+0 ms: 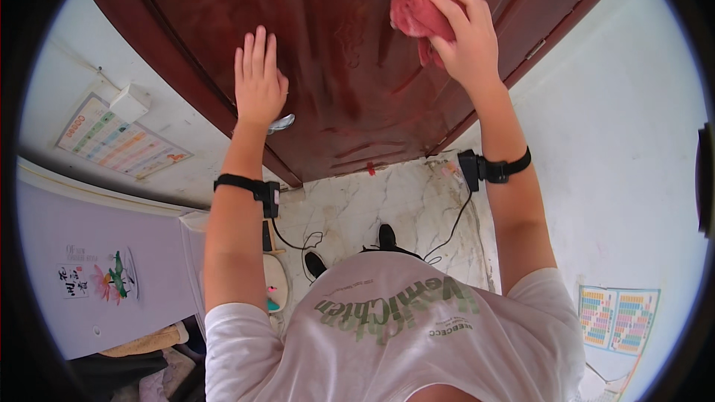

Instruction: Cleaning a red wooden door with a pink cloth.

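A dark red panelled door (320, 82) stands in front of me. High on its right part, my right hand (474, 41) grips a crumpled pinkish-red cloth (418, 11) and holds it against the door surface. Part of the cloth hangs down below my fingers. My left hand (259, 82) lies flat on the left part of the door, fingers stretched upward, with nothing in it. Just below that hand a silvery door handle (281, 123) shows, partly hidden by my wrist.
White walls flank the door, with a chart (119, 138) and a white box (130, 103) on the left and more charts (617, 320) at lower right. A pale lilac cabinet (112, 253) with cloths below stands left. Cables hang from both forearm straps above the marbled floor (350, 212).
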The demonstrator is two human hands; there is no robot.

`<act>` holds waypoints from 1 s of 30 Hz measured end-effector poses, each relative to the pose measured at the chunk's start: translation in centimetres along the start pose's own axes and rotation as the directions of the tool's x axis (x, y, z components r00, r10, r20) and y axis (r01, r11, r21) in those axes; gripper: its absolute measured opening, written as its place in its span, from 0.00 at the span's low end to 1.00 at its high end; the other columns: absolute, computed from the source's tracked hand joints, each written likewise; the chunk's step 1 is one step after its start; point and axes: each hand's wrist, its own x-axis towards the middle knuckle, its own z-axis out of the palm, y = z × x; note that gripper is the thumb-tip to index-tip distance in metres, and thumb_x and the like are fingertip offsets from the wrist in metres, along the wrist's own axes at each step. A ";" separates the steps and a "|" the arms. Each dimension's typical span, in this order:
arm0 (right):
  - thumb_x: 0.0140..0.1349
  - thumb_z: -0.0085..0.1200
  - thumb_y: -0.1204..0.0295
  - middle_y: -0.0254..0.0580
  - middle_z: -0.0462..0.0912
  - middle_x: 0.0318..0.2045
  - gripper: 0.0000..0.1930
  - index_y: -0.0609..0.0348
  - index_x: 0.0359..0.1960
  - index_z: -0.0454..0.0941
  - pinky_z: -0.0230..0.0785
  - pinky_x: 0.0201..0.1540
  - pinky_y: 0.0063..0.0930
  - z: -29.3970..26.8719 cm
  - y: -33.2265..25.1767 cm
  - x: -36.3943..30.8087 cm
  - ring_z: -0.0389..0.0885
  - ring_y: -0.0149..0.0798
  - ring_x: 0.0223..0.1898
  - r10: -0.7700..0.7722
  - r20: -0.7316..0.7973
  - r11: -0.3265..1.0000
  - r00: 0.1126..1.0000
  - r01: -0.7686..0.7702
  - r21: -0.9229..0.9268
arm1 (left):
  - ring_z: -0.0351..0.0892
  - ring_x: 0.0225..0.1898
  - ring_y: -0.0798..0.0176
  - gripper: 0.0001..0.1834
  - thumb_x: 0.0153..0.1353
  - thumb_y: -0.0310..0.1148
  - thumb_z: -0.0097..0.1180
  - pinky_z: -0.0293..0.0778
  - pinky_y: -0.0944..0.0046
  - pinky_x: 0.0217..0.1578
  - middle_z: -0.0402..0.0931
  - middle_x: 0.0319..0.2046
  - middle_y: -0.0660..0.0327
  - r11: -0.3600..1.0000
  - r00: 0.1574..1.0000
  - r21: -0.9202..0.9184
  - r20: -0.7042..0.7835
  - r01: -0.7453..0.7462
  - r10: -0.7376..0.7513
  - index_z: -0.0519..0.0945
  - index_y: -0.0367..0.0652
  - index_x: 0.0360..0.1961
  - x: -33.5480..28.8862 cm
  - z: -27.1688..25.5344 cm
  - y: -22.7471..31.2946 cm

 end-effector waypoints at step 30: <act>0.57 0.60 0.69 0.24 0.81 0.57 0.28 0.36 0.63 0.85 0.73 0.51 0.36 24.9 -13.4 2.1 0.76 0.40 0.52 -0.471 -0.019 0.875 0.882 0.470 0.119 | 0.73 0.68 0.40 0.33 0.55 0.24 0.62 0.64 0.40 0.76 0.76 0.64 0.49 0.897 0.831 -0.176 0.480 0.405 -0.281 0.76 0.36 0.66 -17.3 1.6 2.5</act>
